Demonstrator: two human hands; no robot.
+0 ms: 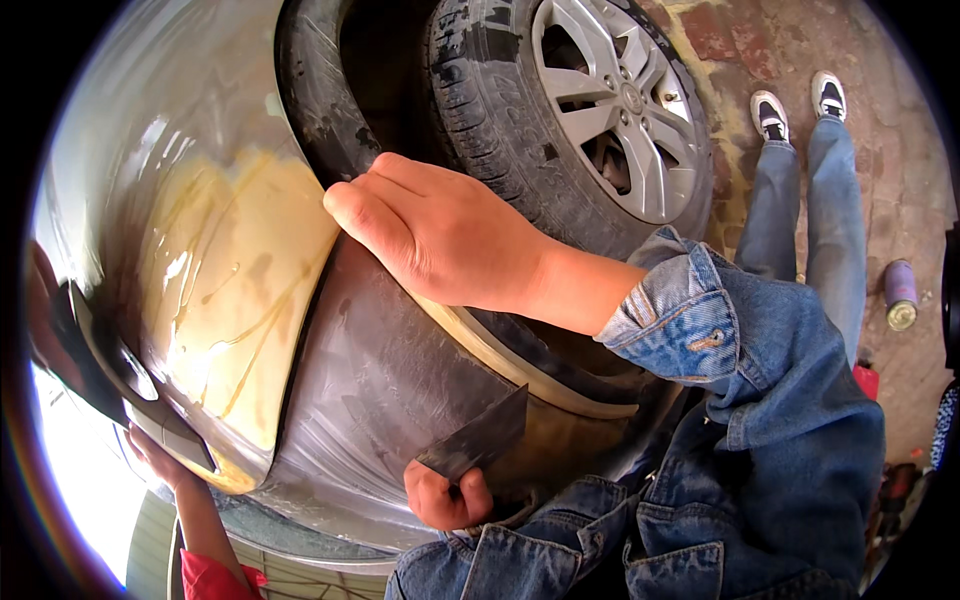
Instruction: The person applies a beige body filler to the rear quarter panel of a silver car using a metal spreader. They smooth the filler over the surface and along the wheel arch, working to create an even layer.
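"Pinching a dark rectangular sheet [482, 430] by its near end, a worker in a denim jacket [785, 400] leaned over a car's bodywork. Which hand had it?"

"The left hand [447, 497], fingers curled firmly on the lower edge. The sheet jutted out in front of a dull grey body panel [370, 350]; whether the two touched could not be told."

"And the right hand [440, 230]?"

"Lying at the seam between that panel and a beige-patched panel [240, 290], near the tyre [500, 130]. Its fingers were bent and their undersides hidden, so whether it grasped anything could not be told."

"How would the sheet have handled?"

"Light and thin, by its look, and stiff enough to stand out flat. An end grip seemed right, leaving the face free. Sandpaper or scraper, the view did not settle it. The panels looked rigid, the beige one's glossy runs perhaps slippery."

"Anyone else?"

"Another person's hand [155, 455], red-sleeved, at lower left."
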